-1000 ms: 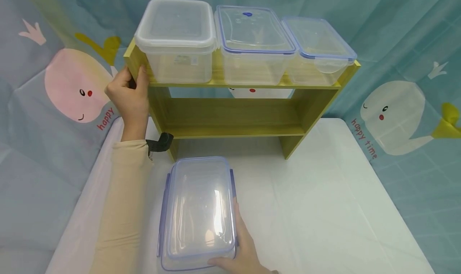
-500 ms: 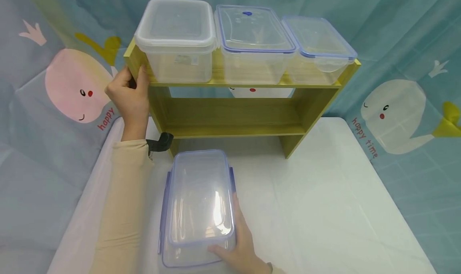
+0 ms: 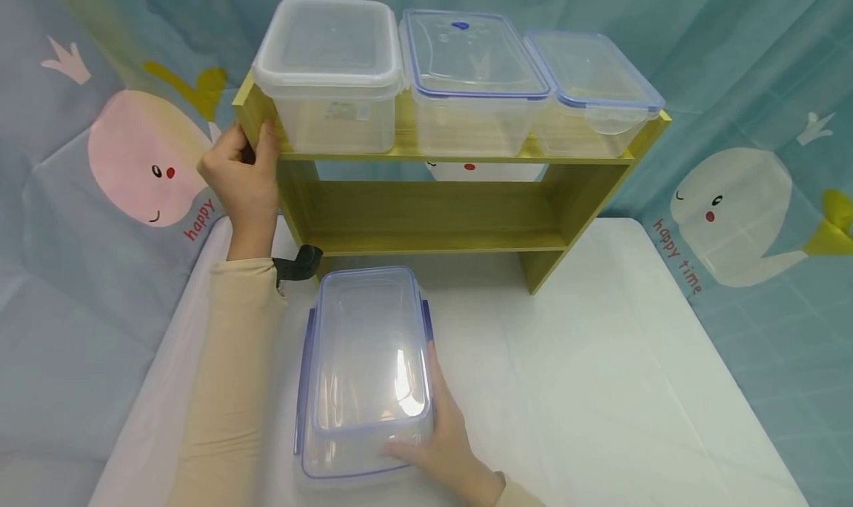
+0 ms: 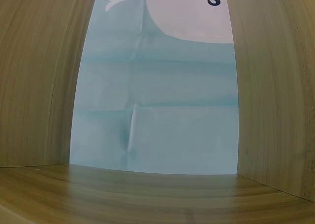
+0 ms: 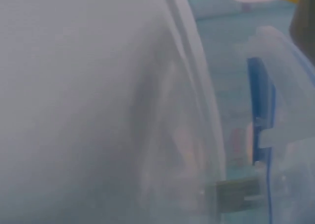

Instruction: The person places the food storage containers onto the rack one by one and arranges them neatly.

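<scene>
Upper left, your left grip point(image 3: 243, 180) pinches the shelf point(image 3: 426, 211); lower centre, your right grip point(image 3: 449, 440) spreads wide against a clear container point(image 3: 369, 351).

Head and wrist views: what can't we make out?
Head: pale label on square clear-plastic white-lidded container: unreadably small.
Head: underside of rectangular clear-plastic blue-rimmed box: hidden by its body.
Head: cream right sleeve: cut by bottom edge.
Left wrist: left hand, outside frame.
Right wrist: translucent plastic edge, blurred.

Passage opens under the rack point(image 3: 433, 212) at right; the lidded container point(image 3: 369, 359) blocks the left.
</scene>
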A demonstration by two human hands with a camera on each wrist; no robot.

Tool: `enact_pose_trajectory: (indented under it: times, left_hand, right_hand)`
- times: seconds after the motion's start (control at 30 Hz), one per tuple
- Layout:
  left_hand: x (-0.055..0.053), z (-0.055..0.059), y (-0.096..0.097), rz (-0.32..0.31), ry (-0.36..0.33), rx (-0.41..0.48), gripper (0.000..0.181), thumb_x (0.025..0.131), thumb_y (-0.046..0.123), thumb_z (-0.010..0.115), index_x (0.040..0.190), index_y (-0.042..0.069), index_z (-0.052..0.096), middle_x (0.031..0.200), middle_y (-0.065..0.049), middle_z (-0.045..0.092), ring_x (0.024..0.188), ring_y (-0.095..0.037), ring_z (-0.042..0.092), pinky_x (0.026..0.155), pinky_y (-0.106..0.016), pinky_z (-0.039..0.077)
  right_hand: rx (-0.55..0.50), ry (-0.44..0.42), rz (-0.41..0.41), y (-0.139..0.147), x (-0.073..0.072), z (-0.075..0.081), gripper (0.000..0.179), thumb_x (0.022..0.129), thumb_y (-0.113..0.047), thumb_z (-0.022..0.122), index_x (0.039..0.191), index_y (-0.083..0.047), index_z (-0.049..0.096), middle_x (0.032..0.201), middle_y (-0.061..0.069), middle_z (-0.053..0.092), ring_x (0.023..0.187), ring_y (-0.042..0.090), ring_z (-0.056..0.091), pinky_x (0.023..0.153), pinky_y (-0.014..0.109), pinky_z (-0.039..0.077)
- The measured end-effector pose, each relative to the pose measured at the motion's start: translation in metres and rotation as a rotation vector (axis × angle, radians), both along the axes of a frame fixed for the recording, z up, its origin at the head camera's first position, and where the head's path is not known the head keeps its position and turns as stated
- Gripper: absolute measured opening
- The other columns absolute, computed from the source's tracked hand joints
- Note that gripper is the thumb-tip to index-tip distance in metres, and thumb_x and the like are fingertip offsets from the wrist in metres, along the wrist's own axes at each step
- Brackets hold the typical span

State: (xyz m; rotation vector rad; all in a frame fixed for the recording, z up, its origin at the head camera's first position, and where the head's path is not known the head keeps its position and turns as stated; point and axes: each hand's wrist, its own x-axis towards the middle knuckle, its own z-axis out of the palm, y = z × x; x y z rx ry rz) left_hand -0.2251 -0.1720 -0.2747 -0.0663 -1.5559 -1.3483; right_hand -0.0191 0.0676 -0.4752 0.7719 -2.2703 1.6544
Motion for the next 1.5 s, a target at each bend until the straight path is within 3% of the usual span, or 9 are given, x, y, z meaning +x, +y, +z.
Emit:
enact_pose_trajectory:
  times: [0.1,0.33,0.6,0.8,0.9,1.1,1.37,1.5]
  left_hand:
    - [0.0,0.0,0.0,0.005,-0.001,-0.001,0.018,0.083,0.011,0.065,0.066,0.01,0.06,0.06,0.011,0.051,0.052,-0.002,0.043,0.052,-0.015,0.032]
    - [0.002,0.0,0.001,-0.004,-0.009,0.004,0.019,0.083,0.011,0.065,0.065,0.012,0.059,0.059,0.01,0.049,0.05,-0.002,0.041,0.052,-0.016,0.03]
    - [0.002,0.0,0.001,-0.001,-0.006,0.005,0.018,0.084,0.01,0.064,0.066,0.009,0.06,0.06,0.01,0.049,0.052,-0.002,0.042,0.053,-0.015,0.031]
    - [0.003,0.001,0.001,-0.004,-0.004,0.006,0.018,0.084,0.009,0.064,0.067,0.004,0.061,0.06,0.01,0.049,0.052,-0.003,0.042,0.053,-0.015,0.031]
    - [0.003,0.001,0.001,0.0,-0.006,0.001,0.019,0.084,0.009,0.064,0.067,0.0,0.062,0.06,0.01,0.049,0.052,-0.003,0.042,0.053,-0.015,0.031]
    - [0.003,0.001,0.001,0.007,-0.017,-0.009,0.024,0.084,0.01,0.064,0.07,-0.009,0.061,0.061,0.011,0.05,0.054,-0.004,0.043,0.054,-0.015,0.032]
    - [0.003,0.001,0.002,0.006,-0.012,-0.009,0.026,0.084,0.01,0.064,0.074,-0.014,0.06,0.061,0.011,0.05,0.054,-0.004,0.043,0.054,-0.015,0.032]
    - [0.003,0.001,0.002,0.0,-0.011,-0.003,0.025,0.084,0.01,0.064,0.071,-0.01,0.06,0.061,0.011,0.049,0.054,-0.004,0.043,0.054,-0.015,0.032]
  right_hand:
    - [0.049,-0.089,-0.013,-0.001,0.0,0.007,0.132,0.056,-0.034,0.089,0.151,-0.005,0.003,0.155,0.013,0.014,0.139,0.03,0.024,0.108,0.039,0.025]
    - [0.117,-0.087,-0.076,-0.003,-0.002,0.012,0.131,0.054,-0.034,0.09,0.152,-0.01,0.006,0.153,0.012,0.021,0.133,0.036,0.034,0.1,0.051,0.035]
    - [0.068,-0.117,-0.041,-0.002,-0.001,0.011,0.128,0.057,-0.03,0.089,0.152,-0.011,0.005,0.153,0.012,0.02,0.134,0.035,0.031,0.104,0.047,0.031]
    - [-0.007,-0.139,0.032,0.005,-0.003,0.009,0.126,0.059,-0.021,0.088,0.152,-0.01,0.004,0.154,0.01,0.02,0.136,0.03,0.029,0.108,0.039,0.025]
    - [-0.017,-0.106,0.033,0.009,-0.004,0.01,0.121,0.062,-0.023,0.086,0.151,-0.006,0.006,0.153,0.012,0.023,0.135,0.028,0.031,0.108,0.037,0.026]
    - [-0.051,0.026,0.024,0.012,-0.007,0.013,0.106,0.076,-0.043,0.075,0.148,0.003,0.012,0.151,0.017,0.026,0.135,0.026,0.032,0.109,0.03,0.023]
    - [-0.136,0.048,0.062,0.016,-0.013,0.012,0.098,0.082,-0.047,0.068,0.148,0.004,0.015,0.145,0.019,0.035,0.13,0.026,0.042,0.106,0.033,0.03]
    - [-0.138,0.059,0.082,0.018,-0.016,0.01,0.1,0.081,-0.048,0.069,0.147,0.006,0.016,0.147,0.02,0.032,0.132,0.025,0.038,0.107,0.033,0.029]
